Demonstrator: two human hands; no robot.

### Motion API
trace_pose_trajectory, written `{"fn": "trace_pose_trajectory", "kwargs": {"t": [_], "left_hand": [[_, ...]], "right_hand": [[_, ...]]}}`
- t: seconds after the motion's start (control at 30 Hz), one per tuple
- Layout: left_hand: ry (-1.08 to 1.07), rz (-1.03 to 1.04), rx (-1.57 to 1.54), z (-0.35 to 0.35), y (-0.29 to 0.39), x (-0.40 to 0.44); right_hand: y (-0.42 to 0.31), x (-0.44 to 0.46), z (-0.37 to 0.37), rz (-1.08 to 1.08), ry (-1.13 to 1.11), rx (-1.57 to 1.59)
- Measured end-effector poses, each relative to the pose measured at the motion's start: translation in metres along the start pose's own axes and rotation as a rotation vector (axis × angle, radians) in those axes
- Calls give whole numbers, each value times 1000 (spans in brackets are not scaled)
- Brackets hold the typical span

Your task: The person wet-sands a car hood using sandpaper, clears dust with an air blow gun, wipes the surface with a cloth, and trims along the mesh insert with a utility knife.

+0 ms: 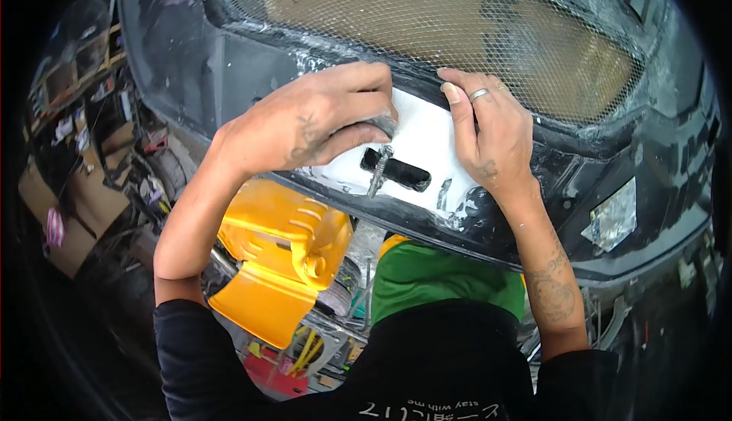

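A large black panel point(183, 86) with wire mesh point(457, 17) in its upper opening lies in front of me. At its middle is a white patch point(427, 128) with a dark slot, and a small metal bolt-like piece point(377, 173) crosses the slot. My left hand point(328, 116) is closed above the slot, its fingers pinched round a small dark grey piece that they mostly hide. To the right, my right hand point(492, 120) rests at the edge of the white patch, thumb and fingers apart, holding nothing that shows.
A yellow plastic part point(267, 299) lies below the panel on the left. Cardboard point(72, 200) and mixed scraps cover the floor at the far left. A silvery square piece point(614, 215) is on the panel's right side.
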State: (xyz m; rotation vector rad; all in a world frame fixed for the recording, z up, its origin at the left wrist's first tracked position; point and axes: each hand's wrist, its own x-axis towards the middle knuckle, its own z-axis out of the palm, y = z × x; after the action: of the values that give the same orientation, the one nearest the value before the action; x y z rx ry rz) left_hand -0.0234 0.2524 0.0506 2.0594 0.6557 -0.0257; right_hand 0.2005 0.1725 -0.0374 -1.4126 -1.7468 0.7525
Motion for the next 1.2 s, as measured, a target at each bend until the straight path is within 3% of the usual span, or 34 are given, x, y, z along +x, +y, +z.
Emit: {"fn": "trace_pose_trajectory", "kwargs": {"t": [0.13,0.23,0.57,0.87,1.2], "left_hand": [[-29,86,45,4,-6,0],[24,160,58,6,-5,6],[-86,229,154,11,-9,15],[0,321,219,24,-6,11],[98,206,200,19,-2,-10]], "right_hand": [[-4,-2,0,72,40,-26],[0,-3,2,17,77,-41],[6,-7,1,1,63,-58],[4,-8,4,-21,34,-89],[7,-9,4,-24,57,-82]]}}
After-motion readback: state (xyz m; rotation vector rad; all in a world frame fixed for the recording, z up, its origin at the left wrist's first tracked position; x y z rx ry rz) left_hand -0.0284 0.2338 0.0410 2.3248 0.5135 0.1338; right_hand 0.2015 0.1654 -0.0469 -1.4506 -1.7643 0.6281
